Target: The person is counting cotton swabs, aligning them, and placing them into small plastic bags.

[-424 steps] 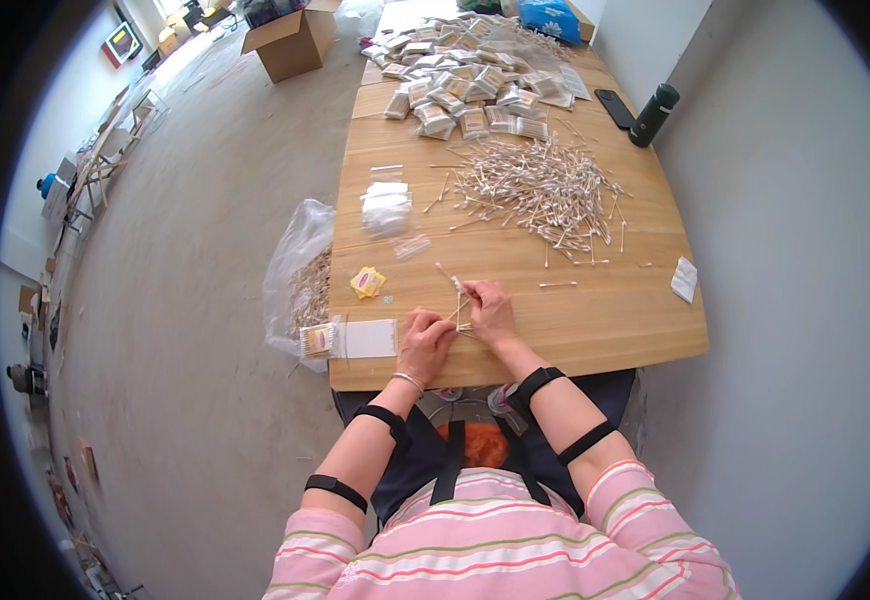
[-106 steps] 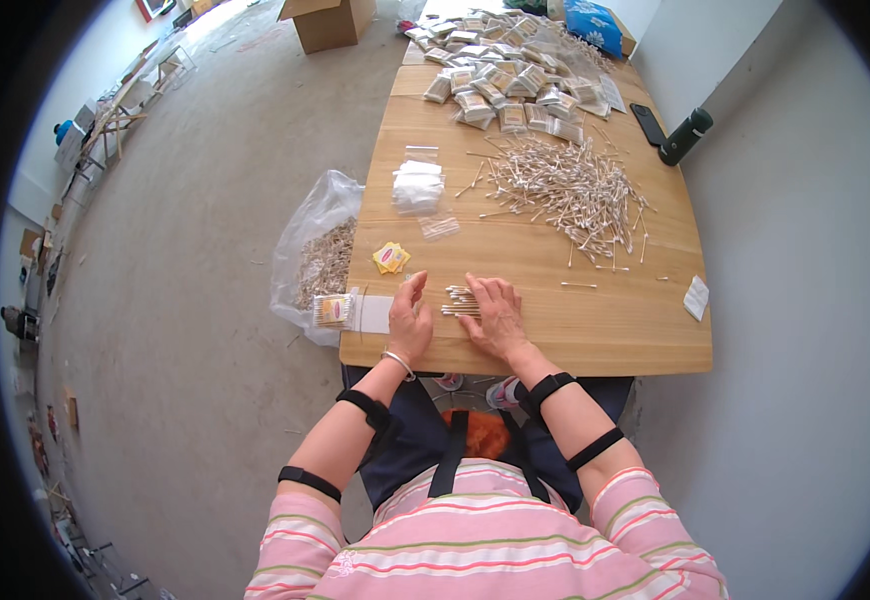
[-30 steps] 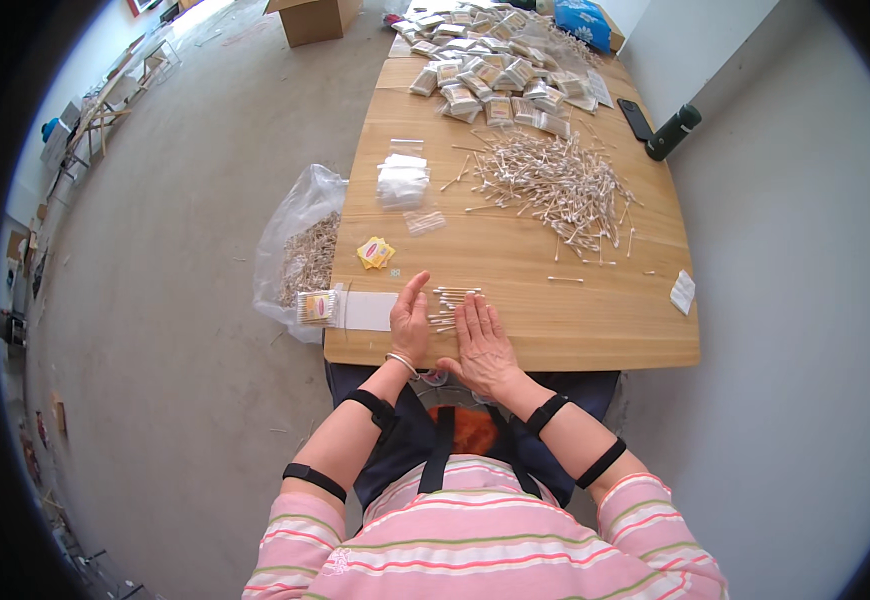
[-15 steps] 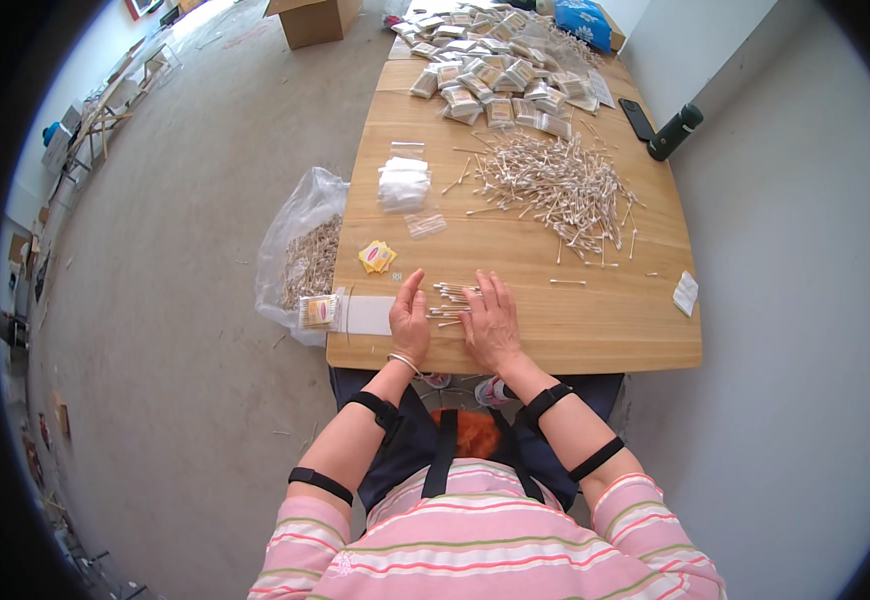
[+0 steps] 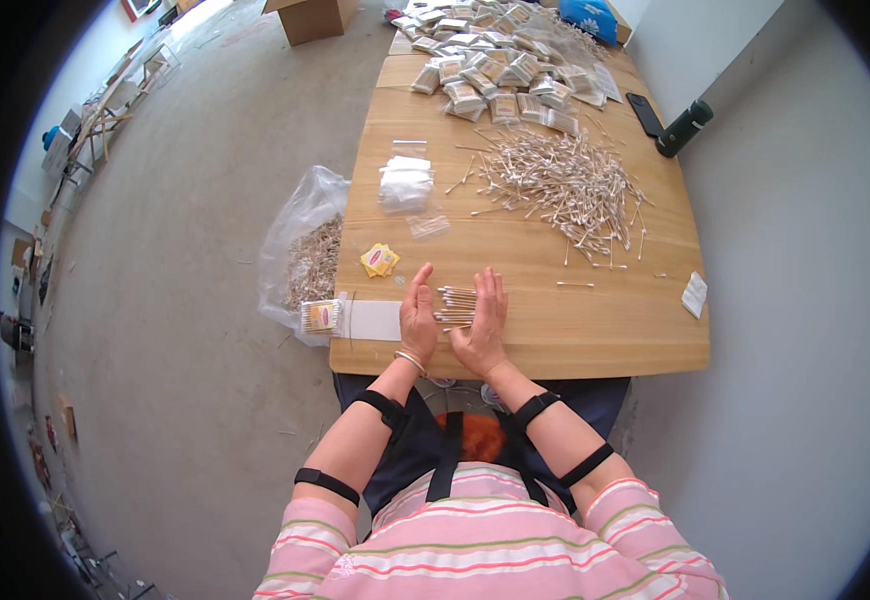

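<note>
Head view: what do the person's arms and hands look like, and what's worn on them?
The left hand and right hand are ungloved. A thin, pale bangle circles the left wrist. Two black straps band each arm. The short sleeves are pink, striped in white, green and coral red.

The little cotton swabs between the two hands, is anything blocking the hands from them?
Nothing visible does. The small bunch of cotton swabs lies on the table right between the left hand and the right hand, with nothing else seen in the gap. The big loose pile is farther up the table.
</note>
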`<state>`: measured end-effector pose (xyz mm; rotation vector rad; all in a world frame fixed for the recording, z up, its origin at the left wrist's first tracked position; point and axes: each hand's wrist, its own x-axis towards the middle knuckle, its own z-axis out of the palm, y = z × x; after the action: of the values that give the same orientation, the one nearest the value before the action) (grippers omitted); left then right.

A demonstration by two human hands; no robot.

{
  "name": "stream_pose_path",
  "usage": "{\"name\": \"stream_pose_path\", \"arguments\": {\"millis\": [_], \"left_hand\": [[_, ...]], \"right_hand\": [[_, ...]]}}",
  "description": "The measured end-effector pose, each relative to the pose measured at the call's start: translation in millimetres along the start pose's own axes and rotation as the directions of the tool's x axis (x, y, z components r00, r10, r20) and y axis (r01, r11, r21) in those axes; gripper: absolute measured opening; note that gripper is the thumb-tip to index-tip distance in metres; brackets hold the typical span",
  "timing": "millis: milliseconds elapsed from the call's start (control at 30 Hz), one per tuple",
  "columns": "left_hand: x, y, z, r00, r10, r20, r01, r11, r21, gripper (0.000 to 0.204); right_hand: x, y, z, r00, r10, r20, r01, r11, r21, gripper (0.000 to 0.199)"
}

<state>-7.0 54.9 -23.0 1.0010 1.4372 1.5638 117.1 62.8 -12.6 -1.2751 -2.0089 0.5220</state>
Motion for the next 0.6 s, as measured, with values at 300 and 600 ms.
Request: {"name": "stream_pose_path", "arguments": {"millis": [300,600], "left_hand": [[13,-9,-4,0.999,-0.049,0.018,0.051,0.983,-0.178,0.046],[9,-5,6,0.999,0.001,0.052,0.002,0.998,-0.068,0.051]], "right_hand": [[9,24,-10,0.992,-0.103,0.068,0.100,0.994,0.038,0.076],[16,20,7,0.959,0.256,-0.119,-0.182,0.885,0.429,0.049]]}}
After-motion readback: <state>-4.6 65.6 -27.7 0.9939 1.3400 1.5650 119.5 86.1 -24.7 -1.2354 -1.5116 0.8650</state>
